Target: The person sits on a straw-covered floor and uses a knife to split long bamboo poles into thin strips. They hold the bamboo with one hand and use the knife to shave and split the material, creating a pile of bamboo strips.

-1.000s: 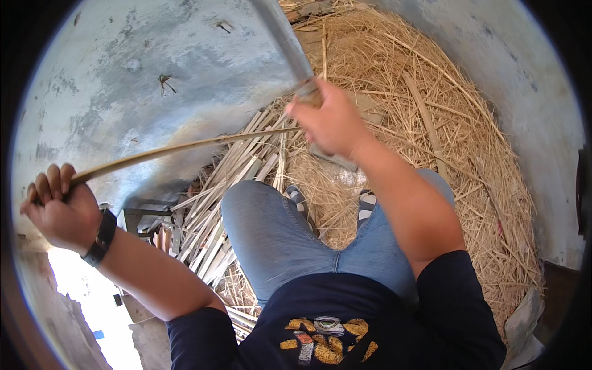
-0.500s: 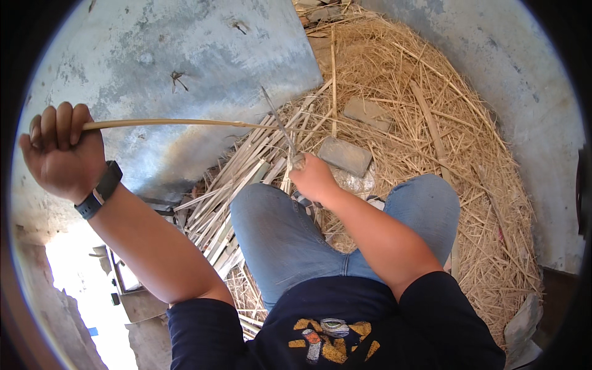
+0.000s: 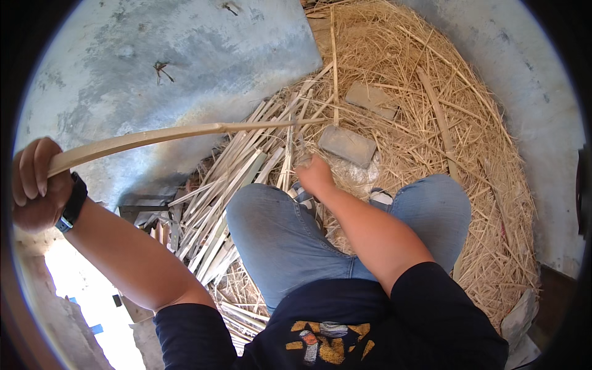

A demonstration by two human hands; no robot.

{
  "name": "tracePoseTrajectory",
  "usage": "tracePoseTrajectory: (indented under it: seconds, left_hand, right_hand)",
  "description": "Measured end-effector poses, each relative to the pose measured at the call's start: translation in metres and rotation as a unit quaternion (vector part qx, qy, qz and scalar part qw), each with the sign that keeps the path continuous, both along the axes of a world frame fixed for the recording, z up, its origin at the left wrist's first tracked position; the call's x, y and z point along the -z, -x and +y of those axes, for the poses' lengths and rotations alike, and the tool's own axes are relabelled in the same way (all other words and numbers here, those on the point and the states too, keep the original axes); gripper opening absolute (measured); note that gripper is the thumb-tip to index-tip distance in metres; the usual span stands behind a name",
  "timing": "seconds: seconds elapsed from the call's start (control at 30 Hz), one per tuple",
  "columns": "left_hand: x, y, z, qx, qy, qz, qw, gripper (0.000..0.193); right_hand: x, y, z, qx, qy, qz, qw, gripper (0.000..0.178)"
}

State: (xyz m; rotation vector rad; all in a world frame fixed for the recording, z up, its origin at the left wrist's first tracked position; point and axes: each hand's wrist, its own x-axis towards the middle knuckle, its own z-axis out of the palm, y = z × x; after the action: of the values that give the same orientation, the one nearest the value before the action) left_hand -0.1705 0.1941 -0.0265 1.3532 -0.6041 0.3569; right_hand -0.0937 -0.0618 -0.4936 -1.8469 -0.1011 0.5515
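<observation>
Bamboo strip (image 3: 154, 137) stretched from your raised left hand (image 3: 40, 185) toward your right hand (image 3: 316, 174)

Pale blue, patchy wall (image 3: 123, 80) fills the upper left of the frame. From top centre down the right side spreads a broad bed of straw-coloured shavings (image 3: 401, 55). You sit at the lower centre, knees apart, in a dark T-shirt (image 3: 431, 314) and blue jeans (image 3: 277, 240). Just left of your knee, a heap of split lengths (image 3: 216, 206) lies on a slant, running up toward the centre.

Your strip is pale and gently bowed; it crosses the upper half from the left edge to just past the centre, its thick end at your left hand and its thin end above the nearer block. A long, flat piece (image 3: 436, 114) lies on the shavings at right of centre. Your left hand, at the far left, has its fingers wrapped around the strip. Two grey-brown blocks, one nearer (image 3: 348, 147) and one farther (image 3: 372, 100), lie right of the strip's tip. Your right hand, at the centre below that tip, is closed around the handle of a knife (image 3: 304, 161). Its blade is too thin and blurred to trace, so whether it touches the strip is unclear. A dark watch (image 3: 75, 198) circles your left wrist.
</observation>
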Motion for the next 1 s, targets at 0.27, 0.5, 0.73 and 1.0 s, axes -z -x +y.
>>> tracePoseTrajectory:
  seconds: [0.27, 0.5, 0.73, 1.0]
  left_hand:
    - [0.002, 0.0, 0.051, -0.056, 0.0, -0.01, 0.998, 0.038]
    - [0.004, 0.006, 0.065, -0.072, 0.007, -0.001, 0.997, 0.037]
    - [0.015, 0.012, 0.073, -0.066, 0.04, -0.006, 0.997, 0.037]
    - [0.008, 0.005, 0.055, 0.033, 0.015, 0.008, 0.999, 0.037]
  right_hand:
    - [-0.093, -0.014, 0.021, -0.189, -0.096, -0.096, 0.972, 0.035]
    - [0.013, -0.009, 0.015, -0.058, 0.008, -0.032, 0.998, 0.037]
    - [-0.009, -0.02, 0.031, -0.08, -0.071, -0.08, 0.991, 0.04]
    - [-0.036, -0.02, 0.025, -0.179, -0.087, -0.072, 0.977, 0.041]
